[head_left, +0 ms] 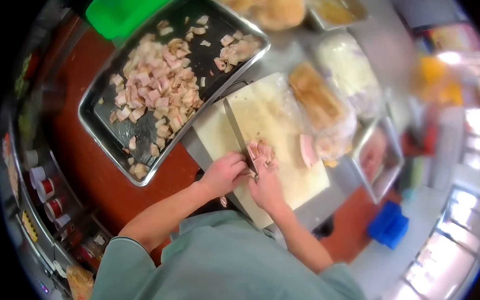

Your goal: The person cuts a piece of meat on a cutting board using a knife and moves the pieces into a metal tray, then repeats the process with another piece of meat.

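Note:
My right hand [266,190] is closed round the base of a knife [236,126], its handle hidden in the palm. The blade points up and left across a white cutting board [298,183]. Just left of the blade's base, my left hand [223,173] has its fingers pressed together near the other hand; what they hold is unclear. Cut pink meat pieces [261,153] lie beside the blade, above my right hand. A larger pink slice [308,151] rests near the board's right edge.
Left of the board, a metal tray [92,137] holds diced meat [159,83]. Behind it is a green container [129,5]. Bagged food [316,94] lies along the board's right side, near a metal pan [396,144] with meat. A blue object [388,224] is at right.

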Available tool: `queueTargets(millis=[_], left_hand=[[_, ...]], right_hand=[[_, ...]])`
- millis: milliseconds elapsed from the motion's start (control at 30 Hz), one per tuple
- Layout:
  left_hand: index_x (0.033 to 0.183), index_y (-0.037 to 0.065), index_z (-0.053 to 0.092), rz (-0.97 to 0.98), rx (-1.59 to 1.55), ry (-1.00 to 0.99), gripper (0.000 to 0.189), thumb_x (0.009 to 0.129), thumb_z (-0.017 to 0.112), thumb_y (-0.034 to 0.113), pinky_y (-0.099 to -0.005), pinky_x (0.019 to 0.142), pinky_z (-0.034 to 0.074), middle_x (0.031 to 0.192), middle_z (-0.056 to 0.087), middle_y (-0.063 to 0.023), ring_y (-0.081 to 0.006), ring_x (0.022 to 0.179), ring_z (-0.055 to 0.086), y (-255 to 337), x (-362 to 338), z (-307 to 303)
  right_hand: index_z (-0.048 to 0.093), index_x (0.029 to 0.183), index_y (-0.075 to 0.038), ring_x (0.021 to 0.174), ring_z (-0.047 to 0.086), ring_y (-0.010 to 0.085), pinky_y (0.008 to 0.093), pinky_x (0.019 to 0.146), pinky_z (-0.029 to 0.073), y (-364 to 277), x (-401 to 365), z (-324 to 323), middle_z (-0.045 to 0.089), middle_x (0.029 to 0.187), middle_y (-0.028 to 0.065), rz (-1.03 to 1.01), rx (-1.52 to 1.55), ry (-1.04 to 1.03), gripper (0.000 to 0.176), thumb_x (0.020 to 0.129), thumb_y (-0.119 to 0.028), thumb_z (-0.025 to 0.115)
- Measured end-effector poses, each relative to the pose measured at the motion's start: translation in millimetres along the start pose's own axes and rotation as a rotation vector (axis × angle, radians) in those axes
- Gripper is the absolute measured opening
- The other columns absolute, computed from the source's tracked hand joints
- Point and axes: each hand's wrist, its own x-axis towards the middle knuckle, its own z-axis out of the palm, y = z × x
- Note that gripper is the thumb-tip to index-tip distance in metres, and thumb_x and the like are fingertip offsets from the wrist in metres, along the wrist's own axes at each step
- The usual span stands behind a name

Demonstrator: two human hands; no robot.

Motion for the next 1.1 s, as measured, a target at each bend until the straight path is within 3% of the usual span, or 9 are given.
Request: queueTargets(millis=[133, 233, 300, 333, 367, 533, 600, 700, 1100], left_hand=[[0.094, 0.006, 0.069, -0.033, 0.0, 0.013, 0.021, 0.076, 0.079, 0.005, -0.0416, 0.086, 0.057, 0.104, 0.067, -0.0081, -0.0313, 0.101, 0.064, 0, -1, 3], [0.092, 0.006, 0.068, 0.022, 0.034, 0.056, 0.018, 0.076, 0.077, 0.007, -0.0419, 0.085, 0.057, 0.1, 0.065, -0.01, -0.0329, 0.098, 0.064, -6, 3, -3], [0.091, 0.006, 0.068, 0.014, 0.066, -0.015, 0.014, 0.079, 0.075, 0.01, -0.043, 0.086, 0.056, 0.101, 0.064, -0.012, -0.0341, 0.1, 0.063, -8, -10, -6], [0.09, 0.006, 0.067, -0.003, 0.072, -0.04, 0.013, 0.08, 0.074, 0.011, -0.0436, 0.086, 0.056, 0.101, 0.063, -0.0129, -0.0348, 0.1, 0.062, -10, -12, -4], [0.089, 0.005, 0.067, -0.026, 0.075, -0.037, 0.012, 0.081, 0.073, 0.013, -0.0442, 0.087, 0.056, 0.102, 0.063, -0.0139, -0.0354, 0.101, 0.062, -11, -14, -5], [0.084, 0.004, 0.062, 0.053, -0.048, 0.131, 0.013, 0.081, 0.073, 0.01, -0.0451, 0.085, 0.054, 0.102, 0.059, -0.0158, -0.0375, 0.101, 0.059, 14, -14, 61], [0.083, 0.004, 0.061, 0.016, -0.06, 0.144, 0.013, 0.082, 0.073, 0.01, -0.0452, 0.085, 0.054, 0.101, 0.059, -0.0151, -0.0366, 0.102, 0.058, 17, -19, 72], [0.082, 0.003, 0.061, 0.016, 0.0, 0.132, 0.014, 0.081, 0.073, 0.009, -0.0448, 0.086, 0.053, 0.1, 0.059, -0.0144, -0.0355, 0.103, 0.058, -12, -13, 56], [0.081, 0.003, 0.062, 0.082, 0.05, 0.087, 0.015, 0.082, 0.073, 0.013, -0.0431, 0.086, 0.055, 0.097, 0.06, -0.0136, -0.034, 0.103, 0.059, -11, -13, 46]], right_hand=[[0.063, 0.121, -0.002, 0.08, 0.069, 0.0504, 0.0604, 0.074, 0.054, -3, -35, -41, 0.07, 0.083, 0.0295, 0.174, 0.03, -0.272, 0.033, 0.092, -0.017, 0.065], [0.063, 0.122, -0.002, 0.075, 0.068, 0.0507, 0.0607, 0.072, 0.054, 14, -12, 9, 0.069, 0.08, 0.0298, 0.12, -0.127, -0.162, 0.035, 0.091, -0.018, 0.066], [0.06, 0.142, 0.0, 0.131, 0.06, 0.0437, 0.0506, 0.112, 0.047, -30, 24, 11, 0.064, 0.139, 0.0282, -0.399, 0.08, 0.188, 0.053, 0.089, -0.008, 0.064], [0.055, 0.149, 0.003, 0.15, 0.043, 0.0405, 0.0475, 0.125, 0.034, -21, 34, 19, 0.048, 0.16, 0.0234, -0.347, 0.081, 0.072, 0.061, 0.09, -0.005, 0.063], [0.053, 0.149, 0.006, 0.147, 0.047, 0.0412, 0.047, 0.123, 0.037, -7, 41, 28, 0.052, 0.157, 0.0238, -0.403, 0.12, 0.114, 0.061, 0.095, -0.017, 0.067], [0.026, 0.169, -0.004, 0.147, 0.047, 0.0355, 0.042, 0.123, 0.037, 62, -5, -18, 0.045, 0.162, 0.0244, -0.181, 0.286, -0.102, 0.083, 0.095, -0.01, 0.063], [0.026, 0.169, -0.002, 0.15, 0.044, 0.0359, 0.0422, 0.124, 0.035, 59, -20, -29, 0.042, 0.165, 0.0254, -0.186, 0.432, -0.193, 0.084, 0.093, -0.007, 0.061], [0.066, 0.122, 0.006, 0.097, 0.063, 0.0522, 0.0566, 0.086, 0.05, 100, -21, -19, 0.067, 0.095, 0.0368, -0.114, -0.12, -0.177, 0.048, 0.094, -0.033, 0.066], [0.061, 0.134, 0.008, 0.103, 0.062, 0.0544, 0.0554, 0.093, 0.048, 39, -14, -39, 0.067, 0.109, 0.0377, -0.151, -0.057, -0.249, 0.053, 0.093, -0.026, 0.064]])
